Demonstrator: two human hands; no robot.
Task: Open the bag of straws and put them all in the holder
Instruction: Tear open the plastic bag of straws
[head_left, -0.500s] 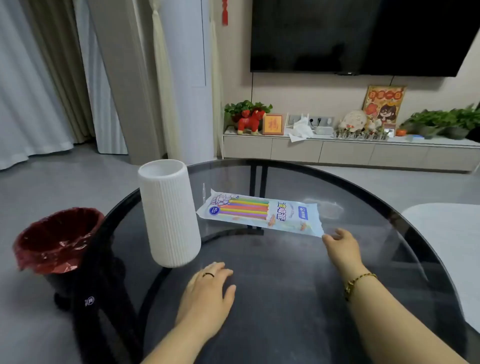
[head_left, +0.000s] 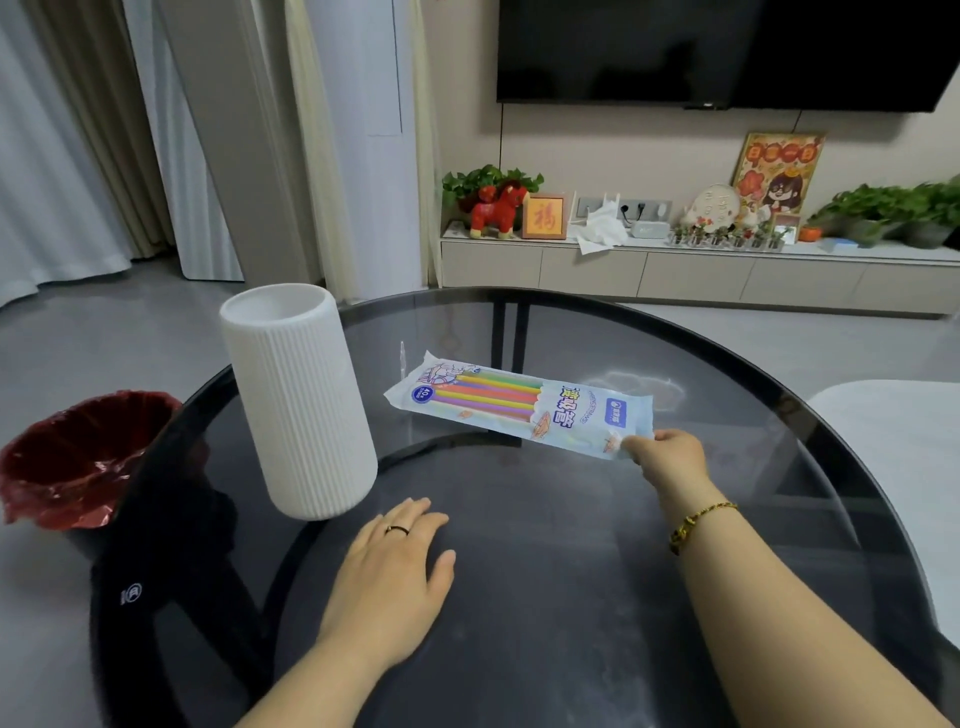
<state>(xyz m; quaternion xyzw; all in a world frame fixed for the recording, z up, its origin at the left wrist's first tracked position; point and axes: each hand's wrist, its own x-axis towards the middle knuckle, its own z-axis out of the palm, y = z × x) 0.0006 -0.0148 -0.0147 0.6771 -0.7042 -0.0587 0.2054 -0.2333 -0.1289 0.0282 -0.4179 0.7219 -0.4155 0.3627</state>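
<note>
A sealed plastic bag of coloured straws (head_left: 511, 402) lies flat on the round dark glass table (head_left: 571, 571), running left to right. My right hand (head_left: 667, 457) pinches the bag's near right corner between thumb and fingers. A tall white ribbed holder (head_left: 298, 400) stands upright to the left of the bag, its mouth open and nothing visible inside. My left hand (head_left: 392, 577) rests flat on the glass in front of the holder, fingers spread, holding nothing.
A bin with a red liner (head_left: 78, 457) stands on the floor left of the table. A white seat (head_left: 904, 467) sits at the right. Behind the table is a low cabinet (head_left: 675, 270) with plants and ornaments, under a wall television.
My right hand has closed on the bag's right corner, where before it was only reaching beside it. My left hand has stayed flat on the glass.
</note>
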